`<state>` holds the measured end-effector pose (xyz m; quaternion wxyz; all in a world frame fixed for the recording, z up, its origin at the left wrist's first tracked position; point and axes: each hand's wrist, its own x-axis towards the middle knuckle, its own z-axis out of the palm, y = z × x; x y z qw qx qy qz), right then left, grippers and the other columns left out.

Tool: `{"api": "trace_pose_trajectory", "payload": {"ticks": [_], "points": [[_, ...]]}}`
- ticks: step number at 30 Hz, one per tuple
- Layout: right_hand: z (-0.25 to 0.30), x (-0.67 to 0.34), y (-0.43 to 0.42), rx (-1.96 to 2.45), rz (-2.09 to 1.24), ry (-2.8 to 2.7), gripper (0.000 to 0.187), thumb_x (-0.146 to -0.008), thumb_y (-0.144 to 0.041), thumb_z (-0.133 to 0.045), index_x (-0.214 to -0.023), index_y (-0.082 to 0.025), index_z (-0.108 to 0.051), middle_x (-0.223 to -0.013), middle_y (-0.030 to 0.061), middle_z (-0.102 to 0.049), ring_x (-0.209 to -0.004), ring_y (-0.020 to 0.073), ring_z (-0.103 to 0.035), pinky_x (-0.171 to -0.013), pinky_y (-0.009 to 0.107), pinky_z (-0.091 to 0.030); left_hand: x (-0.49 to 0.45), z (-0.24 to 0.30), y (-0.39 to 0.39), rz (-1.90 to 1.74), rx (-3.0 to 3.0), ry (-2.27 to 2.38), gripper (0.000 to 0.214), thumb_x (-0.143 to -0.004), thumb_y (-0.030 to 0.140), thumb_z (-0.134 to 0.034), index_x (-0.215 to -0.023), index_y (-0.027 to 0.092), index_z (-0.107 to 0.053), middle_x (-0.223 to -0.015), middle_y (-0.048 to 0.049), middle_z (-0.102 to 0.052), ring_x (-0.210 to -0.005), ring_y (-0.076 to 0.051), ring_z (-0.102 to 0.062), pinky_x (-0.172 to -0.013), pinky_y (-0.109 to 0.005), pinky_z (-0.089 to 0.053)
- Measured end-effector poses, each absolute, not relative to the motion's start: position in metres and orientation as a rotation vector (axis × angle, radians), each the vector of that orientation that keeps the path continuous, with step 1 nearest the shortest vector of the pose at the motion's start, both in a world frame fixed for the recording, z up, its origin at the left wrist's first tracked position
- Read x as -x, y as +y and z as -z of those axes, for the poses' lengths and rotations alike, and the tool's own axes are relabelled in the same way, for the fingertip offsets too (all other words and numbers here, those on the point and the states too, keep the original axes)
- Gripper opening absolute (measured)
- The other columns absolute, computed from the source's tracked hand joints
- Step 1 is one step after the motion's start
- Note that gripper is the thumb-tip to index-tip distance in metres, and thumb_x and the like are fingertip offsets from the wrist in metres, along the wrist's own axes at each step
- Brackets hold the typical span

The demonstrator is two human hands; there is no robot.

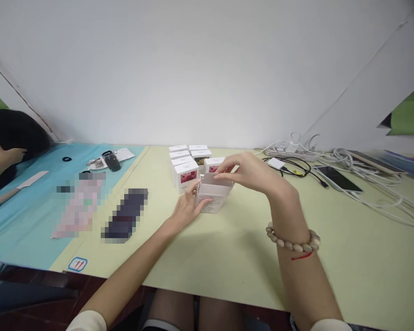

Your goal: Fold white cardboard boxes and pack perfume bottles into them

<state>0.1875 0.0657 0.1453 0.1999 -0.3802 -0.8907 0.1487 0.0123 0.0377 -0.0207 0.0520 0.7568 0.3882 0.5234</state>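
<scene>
A small white carton point(214, 195) stands on the pale green table point(227, 257), its top flaps open. My left hand point(188, 207) grips its left side, fingers wrapped round the wall. My right hand point(246, 171) reaches over from the right and pinches the carton's top flap. A bead bracelet and a red thread sit on that wrist. Just behind the carton stand several closed white boxes point(186, 174) with pink pictures on their fronts, lined up in rows.
A tangle of white and black cables point(331, 161), a black phone point(338, 179) and a white adapter point(276, 163) lie at the back right. On the blue mat point(27, 220) to the left are a knife point(17, 187), a dark jar point(111, 161) and another person's hand point(5, 155).
</scene>
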Motion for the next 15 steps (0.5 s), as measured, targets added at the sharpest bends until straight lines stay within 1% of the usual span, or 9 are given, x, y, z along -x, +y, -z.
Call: {"api": "trace_pose_trajectory", "payload": {"ticks": [3, 7, 9, 11, 15], "points": [[-0.148, -0.187, 0.062, 1.131, -0.335, -2.460, 0.019, -0.074, -0.038, -0.061, -0.073, -0.022, -0.073, -0.069, 0.0009, -0.068, -0.060, 0.0125, -0.056, -0.053, 0.024, -0.034, -0.012, 0.021, 0.037, -1.591, -2.401, 1.138, 0.060, -0.084, 0.028, -0.054, -0.128, 0.028, -0.014, -0.125, -0.0144, -0.043, -0.109, -0.021, -0.054, -0.075, -0.034, -0.053], [-0.146, -0.179, 0.058, 1.193, -0.276, -2.458, 0.013, -0.073, -0.031, -0.062, -0.069, -0.023, -0.072, -0.064, -0.0006, -0.067, -0.056, 0.0109, -0.054, -0.051, 0.024, -0.032, -0.013, 0.018, 0.035, -1.498, -2.438, 1.225, 0.045, -0.086, 0.027, -0.049, -0.123, 0.027, -0.022, -0.123, -0.0133, -0.043, -0.102, -0.019, -0.056, -0.069, -0.030, -0.052], [-0.145, -0.176, 0.057, 1.232, -0.239, -2.427, 0.010, -0.071, -0.027, -0.063, -0.067, -0.023, -0.071, -0.064, -0.0008, -0.067, -0.057, 0.0112, -0.055, -0.051, 0.024, -0.032, -0.013, 0.016, 0.034, -1.490, -2.413, 1.257, 0.040, -0.087, 0.027, -0.047, -0.120, 0.026, -0.025, -0.125, -0.0139, -0.041, -0.105, -0.019, -0.054, -0.069, -0.030, -0.052], [-0.145, -0.176, 0.057, 1.263, -0.247, -2.406, 0.009, -0.069, -0.025, -0.063, -0.066, -0.022, -0.071, -0.065, -0.0007, -0.067, -0.058, 0.0116, -0.056, -0.051, 0.024, -0.033, -0.014, 0.014, 0.033, -1.490, -2.395, 1.273, 0.035, -0.088, 0.028, -0.046, -0.117, 0.025, -0.027, -0.126, -0.0144, -0.041, -0.109, -0.020, -0.052, -0.071, -0.030, -0.051], [-0.143, -0.178, 0.058, 1.284, -0.307, -2.446, 0.009, -0.067, -0.021, -0.062, -0.065, -0.021, -0.071, -0.063, -0.0010, -0.067, -0.057, 0.0114, -0.056, -0.051, 0.023, -0.034, -0.015, 0.014, 0.033, -1.468, -2.376, 1.290, 0.027, -0.088, 0.027, -0.046, -0.110, 0.023, -0.032, -0.126, -0.0145, -0.042, -0.109, -0.020, -0.052, -0.073, -0.031, -0.050]]}}
